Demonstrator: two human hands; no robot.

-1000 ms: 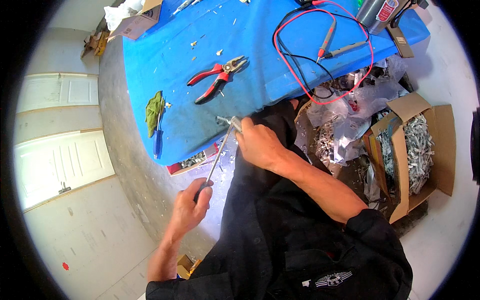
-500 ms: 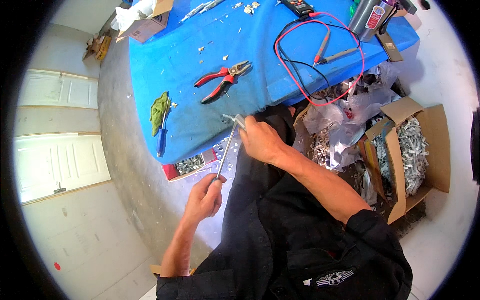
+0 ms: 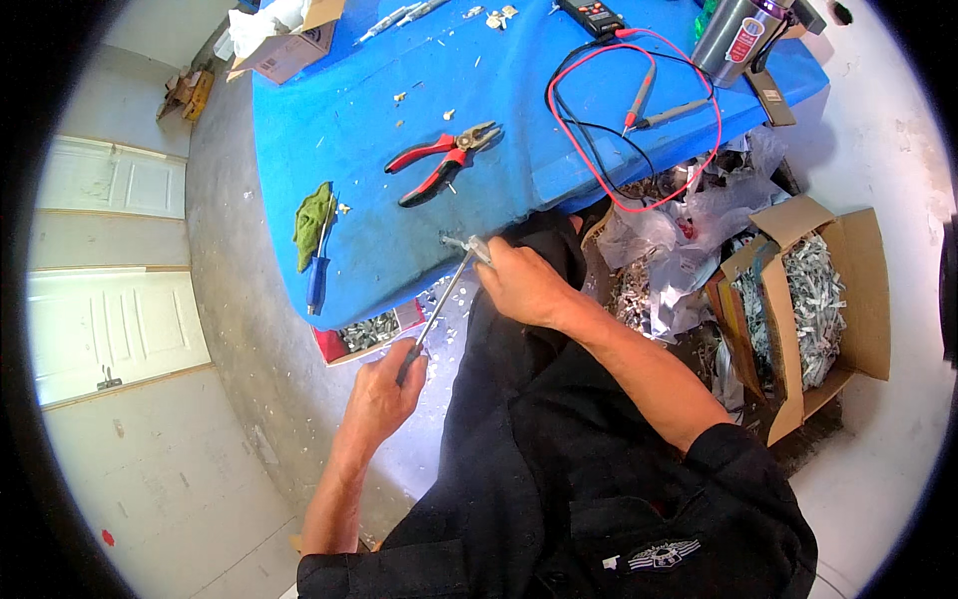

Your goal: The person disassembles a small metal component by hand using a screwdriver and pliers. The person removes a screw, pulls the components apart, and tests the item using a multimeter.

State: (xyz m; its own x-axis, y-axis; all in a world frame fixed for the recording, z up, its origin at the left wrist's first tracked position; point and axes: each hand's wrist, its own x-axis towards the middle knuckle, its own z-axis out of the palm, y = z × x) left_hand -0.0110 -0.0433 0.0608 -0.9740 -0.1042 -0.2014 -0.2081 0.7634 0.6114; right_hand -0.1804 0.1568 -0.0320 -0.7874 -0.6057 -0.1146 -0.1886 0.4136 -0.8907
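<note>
My left hand [image 3: 384,387] is closed round the dark handle of a screwdriver [image 3: 439,311]. Its long metal shaft slants up to the right. At the near edge of the blue-covered table, my right hand [image 3: 524,285] grips a small pale grey part [image 3: 477,247], mostly hidden by the fingers. The screwdriver's tip meets this part; the exact contact is too small to make out. Beyond them on the cloth lie red-and-black pliers [image 3: 444,162], jaws to the right. A blue-handled screwdriver [image 3: 317,275] rests against a green rag [image 3: 314,225] at the left.
A multimeter [image 3: 591,14] with red and black leads lies at the far right, near a steel tumbler [image 3: 733,45]. Cartons of pale strips, one an open cardboard box [image 3: 788,349], stand on the right floor. A red box [image 3: 329,345] of small parts sits below the table edge.
My left hand has moved left and slightly up, tilting the screwdriver flatter. My right hand stays almost in place on the grey part. The whole view has shifted slightly.
</note>
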